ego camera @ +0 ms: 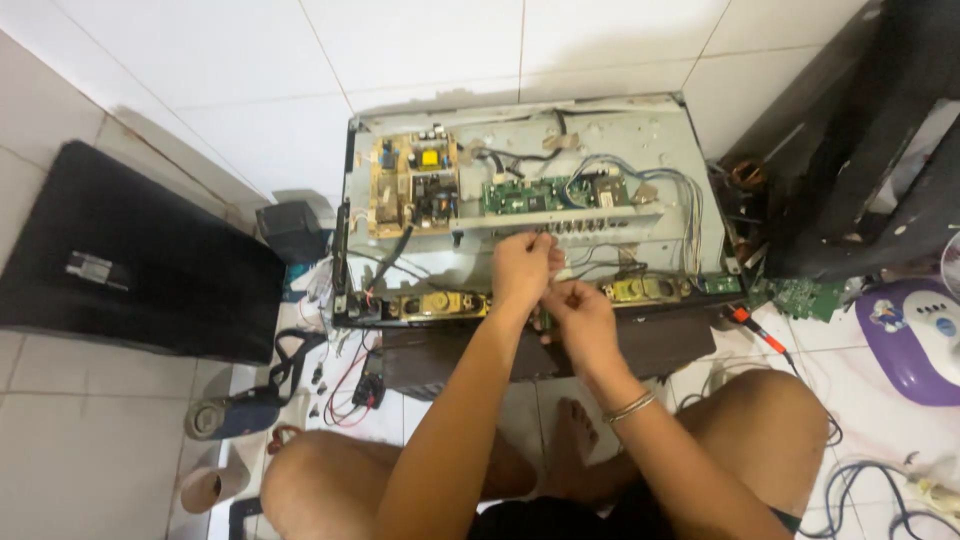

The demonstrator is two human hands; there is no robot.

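While both hands meet over the opened TV (520, 200), left hand (520, 268) at 11 o'clock of right hand (578, 315), each seems pinched on a small wire, though I cannot tell surely; steady, fine fingertip work seems needed next.

White tiled floor (420, 60) with thin grey grout lines, evenly and brightly lit. Large flat black panel (130, 265) lying at left. Dark plastic chair (870, 150) at upper right. White and purple appliance (915, 335) at right edge. Small black box (293, 230) near the panel. Loose blue and white cables (880, 485) coiled at lower right.
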